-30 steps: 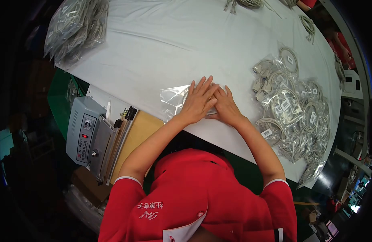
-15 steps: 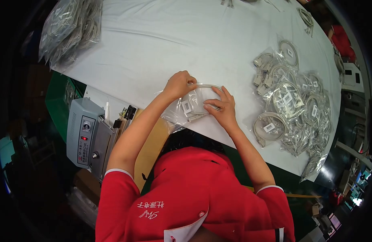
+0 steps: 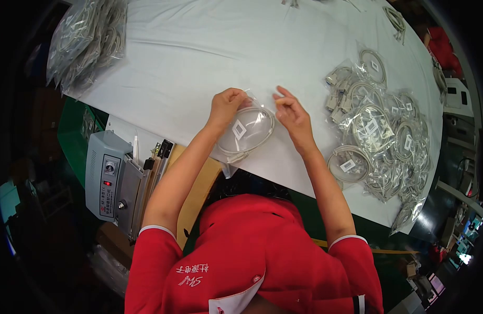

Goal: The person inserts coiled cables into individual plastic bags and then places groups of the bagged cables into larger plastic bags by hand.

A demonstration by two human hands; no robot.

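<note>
A: What state is the piece between the hands in?

B: The cable coil [image 3: 273, 124] is already wound and inside its clear bag [image 3: 254, 127], with a white label [image 3: 239, 129] showing. It lies at the near edge of the white-covered table [image 3: 189, 68]. I can't tell whether the bag's mouth is closed, so I can't say what is left on it.

A: And the hands?

B: The left hand [image 3: 227, 107] pinches the bag's far edge between thumb and fingers. The right hand [image 3: 295, 119] is just beside the bag, fingers partly curled and apart; I see nothing gripped in it.

A: Give me counts.

B: One bagged coil at the hands, with one label on it. One boxy machine [image 3: 104, 175] at near left, its single red light [image 3: 107, 183] lit. One loose cable bundle [image 3: 396, 20] at far right.

A: The heap of bagged cables [image 3: 380, 136] on the right?

B: Two stand out, one at its far end and one at its near left; the others overlap too much to count. Same with the stack of bagged cables [image 3: 89, 42] at far left.
</note>
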